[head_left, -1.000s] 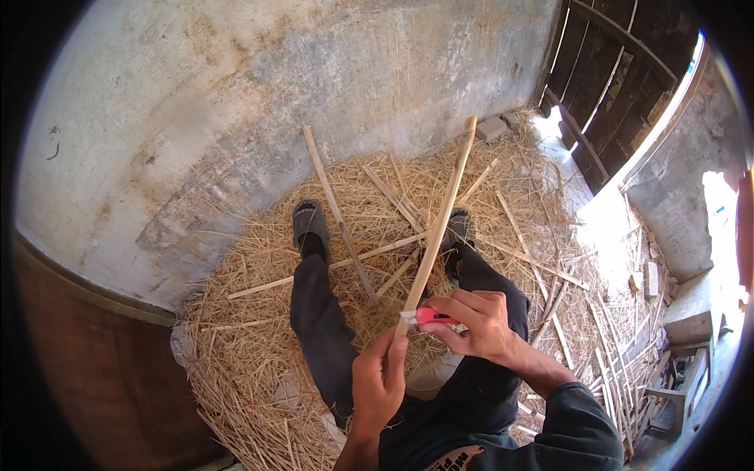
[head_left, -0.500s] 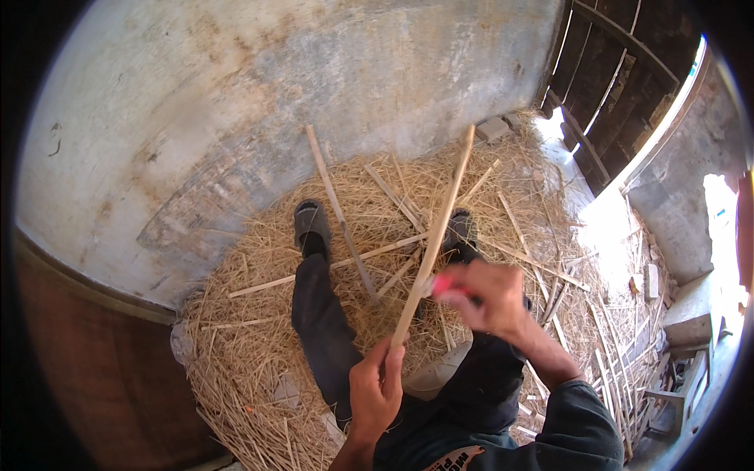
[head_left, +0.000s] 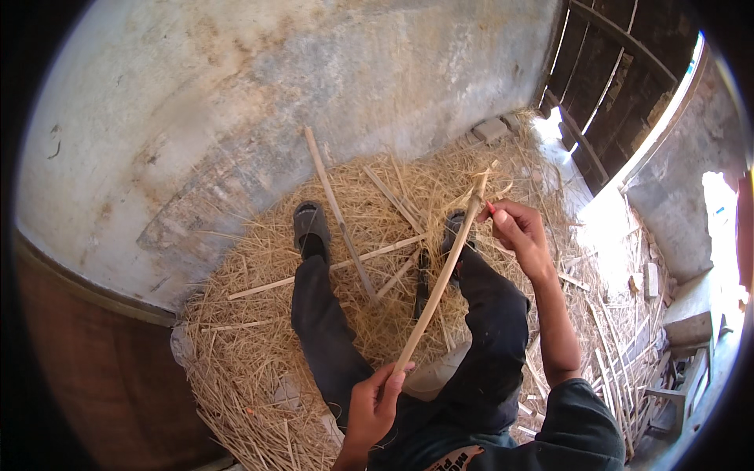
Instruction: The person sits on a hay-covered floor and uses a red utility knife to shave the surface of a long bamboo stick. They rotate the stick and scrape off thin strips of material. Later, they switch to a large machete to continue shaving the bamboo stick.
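From my remote feed I judge the scraping unfinished, the amount left unclear: the left hand (head_left: 374, 408) has its fingers closed round the near end of the wooden strip (head_left: 441, 284) above the straw (head_left: 251, 353), while the right hand (head_left: 520, 235) pinches a red tool (head_left: 491, 208) beside its far part.

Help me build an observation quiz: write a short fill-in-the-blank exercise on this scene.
1. The hand gripping the lower end of the bamboo strip is the person's ____ one.
2. The right hand pinches a small tool whose visible part is ____.
3. Beyond the strip's far end, a grey block lies at the foot of the ____.

Missing words: left; red; wall.
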`<state>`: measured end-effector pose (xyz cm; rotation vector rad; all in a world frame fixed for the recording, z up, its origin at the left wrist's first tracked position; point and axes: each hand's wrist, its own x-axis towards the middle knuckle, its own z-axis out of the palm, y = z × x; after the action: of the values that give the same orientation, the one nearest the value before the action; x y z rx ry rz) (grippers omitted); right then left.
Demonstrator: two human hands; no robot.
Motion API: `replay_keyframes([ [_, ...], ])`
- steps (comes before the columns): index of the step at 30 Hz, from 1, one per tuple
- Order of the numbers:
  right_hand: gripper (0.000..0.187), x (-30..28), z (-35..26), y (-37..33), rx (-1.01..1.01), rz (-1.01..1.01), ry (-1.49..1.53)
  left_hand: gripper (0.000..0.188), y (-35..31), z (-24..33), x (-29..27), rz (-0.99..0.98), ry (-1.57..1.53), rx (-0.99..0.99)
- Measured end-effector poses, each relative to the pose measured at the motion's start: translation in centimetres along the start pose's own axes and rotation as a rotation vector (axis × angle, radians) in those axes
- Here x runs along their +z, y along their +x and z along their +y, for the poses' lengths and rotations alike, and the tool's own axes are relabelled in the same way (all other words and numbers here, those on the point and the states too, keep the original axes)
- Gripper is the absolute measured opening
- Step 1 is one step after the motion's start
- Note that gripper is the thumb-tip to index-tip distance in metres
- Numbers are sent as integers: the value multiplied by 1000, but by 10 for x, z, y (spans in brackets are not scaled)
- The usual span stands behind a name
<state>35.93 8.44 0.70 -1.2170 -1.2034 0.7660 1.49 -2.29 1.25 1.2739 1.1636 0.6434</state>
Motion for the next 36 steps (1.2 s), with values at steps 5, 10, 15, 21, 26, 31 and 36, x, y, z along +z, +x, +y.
replay_keyframes([
  [5,56,9,-8,-21,200,-57,372,32,9,4,0,-27,-20,14],
  [10,38,33,-13,-50,-85,15,-36,33,19,6,7,43,14,55],
  [15,28,55,-23,-73,-509,-132,-539,28,30,7,12,96,57,150],
  [21,33,67,-21,-87,-543,-141,-596,26,35,16,18,175,134,281],
  [26,33,72,-24,-89,-561,-150,-624,27,36,23,21,211,187,353],
  [31,31,73,-29,-87,-561,-129,-663,26,36,18,21,235,182,355],
  [36,30,70,-32,-81,-582,-121,-676,25,35,22,21,243,178,340],
])
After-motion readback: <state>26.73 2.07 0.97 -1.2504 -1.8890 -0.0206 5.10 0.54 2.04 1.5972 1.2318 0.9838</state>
